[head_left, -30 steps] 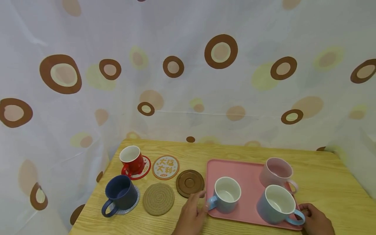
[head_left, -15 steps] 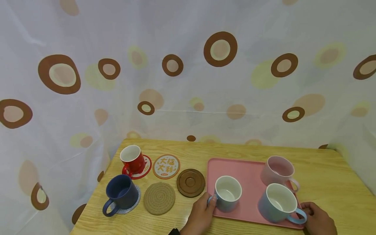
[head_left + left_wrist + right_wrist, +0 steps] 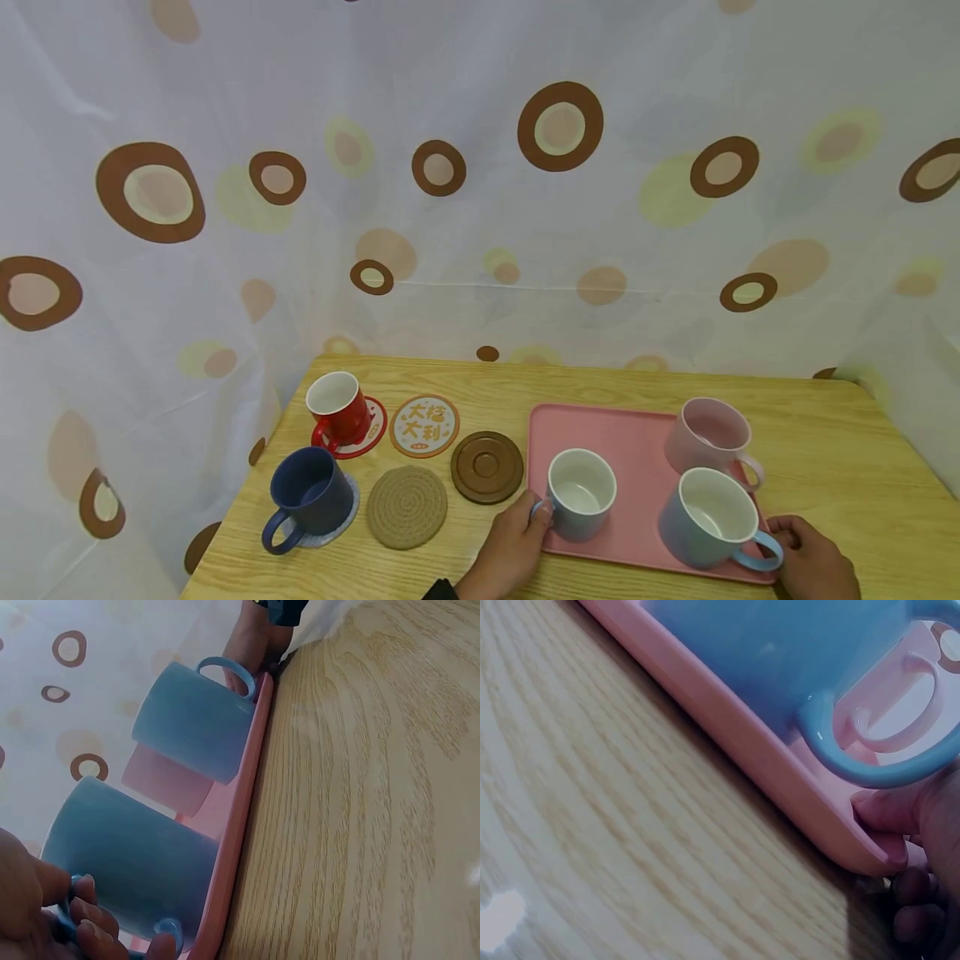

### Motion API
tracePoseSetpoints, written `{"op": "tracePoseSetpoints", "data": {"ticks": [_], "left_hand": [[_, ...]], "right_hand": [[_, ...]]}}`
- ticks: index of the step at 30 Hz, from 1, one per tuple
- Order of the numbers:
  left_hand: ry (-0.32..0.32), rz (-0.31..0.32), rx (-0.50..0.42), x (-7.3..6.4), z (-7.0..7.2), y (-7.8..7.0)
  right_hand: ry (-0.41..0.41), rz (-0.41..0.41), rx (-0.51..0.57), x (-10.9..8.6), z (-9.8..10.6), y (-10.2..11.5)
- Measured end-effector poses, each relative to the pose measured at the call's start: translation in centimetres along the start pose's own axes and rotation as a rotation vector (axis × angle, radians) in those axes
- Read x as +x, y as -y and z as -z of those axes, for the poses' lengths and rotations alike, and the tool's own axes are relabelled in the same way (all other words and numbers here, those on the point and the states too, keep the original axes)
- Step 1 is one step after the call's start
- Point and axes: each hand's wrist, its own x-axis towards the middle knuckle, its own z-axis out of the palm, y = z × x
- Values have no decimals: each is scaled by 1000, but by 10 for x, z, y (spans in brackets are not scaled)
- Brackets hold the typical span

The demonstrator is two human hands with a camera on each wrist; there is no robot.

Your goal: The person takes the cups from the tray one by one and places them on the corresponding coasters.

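Observation:
My left hand (image 3: pixel 510 546) grips the handle of a blue mug (image 3: pixel 581 498) with a white inside, which stands near the left end of a pink tray (image 3: pixel 630 446). In the left wrist view its fingers (image 3: pixel 94 930) curl through that handle. At the tray's right front corner, my right hand (image 3: pixel 813 562) pinches the rim, its thumb (image 3: pixel 889 810) inside and the fingers below the edge. A wider blue mug (image 3: pixel 708 521) stands beside it, handle toward that hand. Behind this one is a pink mug (image 3: pixel 705 437), handle to the right.
To the left, a red mug (image 3: pixel 341 412) and a navy mug (image 3: pixel 315 496) stand on round coasters. A lettered coaster (image 3: pixel 424 426), a woven coaster (image 3: pixel 407 507) and a brown wooden coaster (image 3: pixel 487 467) lie left of the tray. A patterned curtain (image 3: pixel 480 217) hangs behind the table.
My left hand has moved slightly right and taken hold of the left mug's handle. The right hand stays at the tray corner. The mugs keep their places.

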Motion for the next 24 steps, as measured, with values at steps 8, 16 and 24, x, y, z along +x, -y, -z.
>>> {"op": "tracePoseSetpoints", "data": {"ticks": [8, 16, 24], "left_hand": [[22, 11, 0, 1, 2, 0], [33, 8, -8, 1, 4, 0], [47, 2, -7, 1, 4, 1]], "right_hand": [[-3, -7, -6, 1, 0, 0], [-21, -6, -12, 1, -1, -1], [2, -20, 1, 0, -1, -2]]}}
